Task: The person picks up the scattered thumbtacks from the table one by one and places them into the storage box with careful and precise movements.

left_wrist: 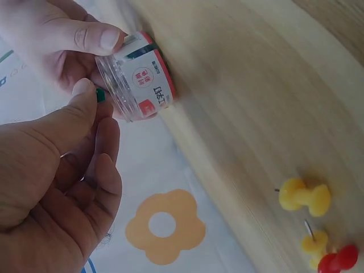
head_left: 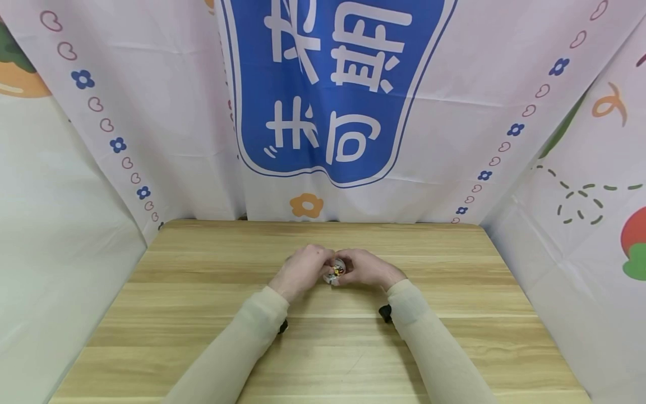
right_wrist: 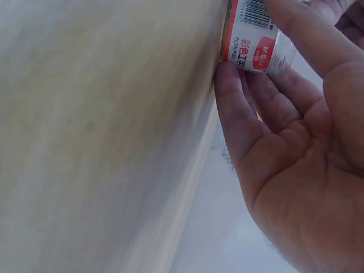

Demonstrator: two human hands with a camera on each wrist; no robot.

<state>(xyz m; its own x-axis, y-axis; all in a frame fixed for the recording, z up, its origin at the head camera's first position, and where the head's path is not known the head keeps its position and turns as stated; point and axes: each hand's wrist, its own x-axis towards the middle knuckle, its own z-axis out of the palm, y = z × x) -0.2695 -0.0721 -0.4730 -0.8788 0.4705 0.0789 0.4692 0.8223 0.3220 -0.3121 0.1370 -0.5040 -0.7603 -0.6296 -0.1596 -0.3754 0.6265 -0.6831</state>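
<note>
A small clear jar of push pins (head_left: 333,277) with a white and red label stands on the table. My right hand (head_left: 370,268) holds it, with the thumb on one side and the fingers curled round the other, as the right wrist view shows of the jar (right_wrist: 253,37). At the jar's mouth, my left hand (head_left: 305,270) pinches a green push pin (left_wrist: 100,94) between thumb and forefinger. Coloured pins show inside the jar in the head view. Loose on the table in the left wrist view lie a yellow push pin (left_wrist: 304,197) and a red push pin (left_wrist: 338,260), with more yellow beside the red one.
The wooden table (head_left: 323,359) is bounded at the back by a white cloth (head_left: 444,146) with a blue printed panel. Patterned cloth also hangs at both sides. A black strap part (head_left: 386,313) shows under the right sleeve.
</note>
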